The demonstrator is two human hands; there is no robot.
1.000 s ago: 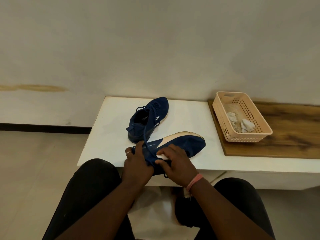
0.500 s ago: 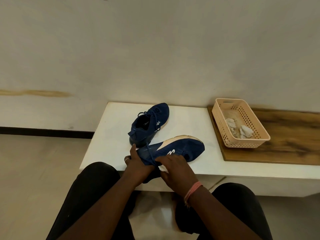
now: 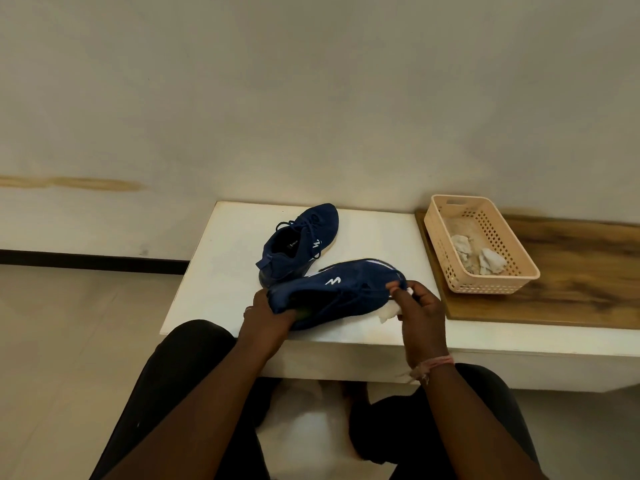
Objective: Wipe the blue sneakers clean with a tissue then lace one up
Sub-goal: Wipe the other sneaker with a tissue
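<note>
Two blue sneakers are on the white bench (image 3: 214, 292). The near sneaker (image 3: 336, 289) lies on its side at the front edge, its white logo facing up and its toe pointing right. My left hand (image 3: 268, 315) grips its heel end. My right hand (image 3: 417, 306) holds a crumpled white tissue (image 3: 389, 311) against the toe end. The far sneaker (image 3: 298, 245) stands behind it, laced, toe pointing away and to the right.
A peach plastic basket (image 3: 509, 271) with used crumpled tissues (image 3: 490, 261) stands on a wooden board (image 3: 581, 271) to the right. My black-trousered knees are just under the bench's front edge. A pale wall rises behind the bench.
The near sneaker has been turned so its side and logo face up instead of its sole. My right hand with the tissue has slid from the heel area to the toe end.
</note>
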